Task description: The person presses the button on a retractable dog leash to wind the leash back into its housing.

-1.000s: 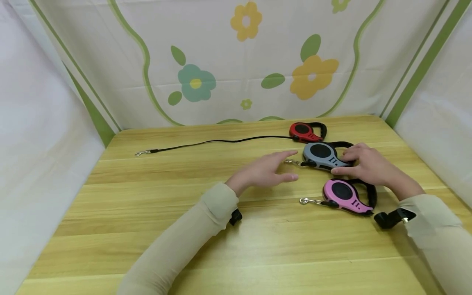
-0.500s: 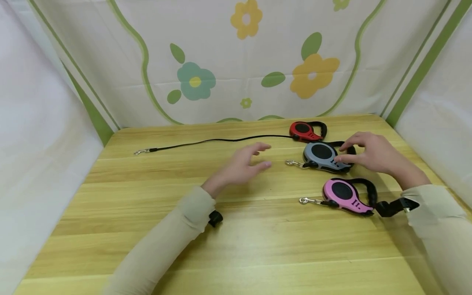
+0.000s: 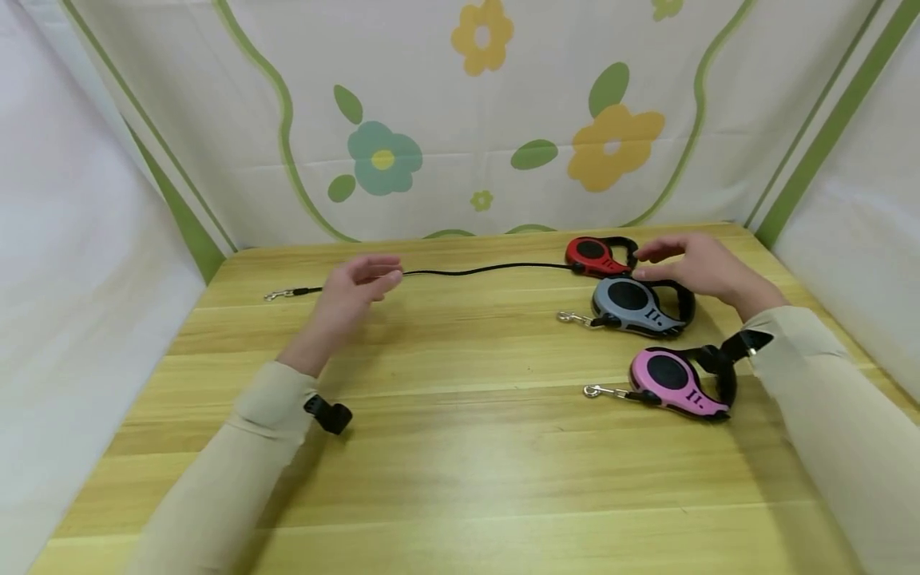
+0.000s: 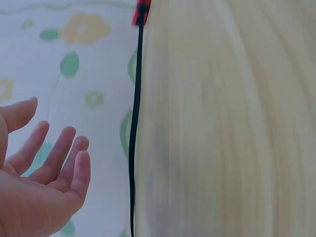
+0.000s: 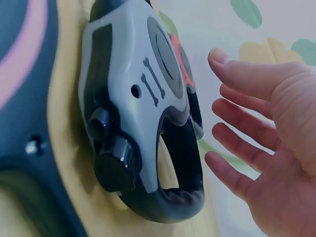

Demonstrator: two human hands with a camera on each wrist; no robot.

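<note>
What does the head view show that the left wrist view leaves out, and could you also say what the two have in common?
Only the head view shows all three retractable leashes: the whole red leash, the grey leash and the pink leash, plus the right hand hovering open near the red leash's handle, and the clip ending the pulled-out cord.

Only the left wrist view shows the left hand from the palm side, fingers straight and holding nothing.

Both show the black cord stretched along the wooden table, the floral cloth behind, and the open left hand close to the cord.
</note>
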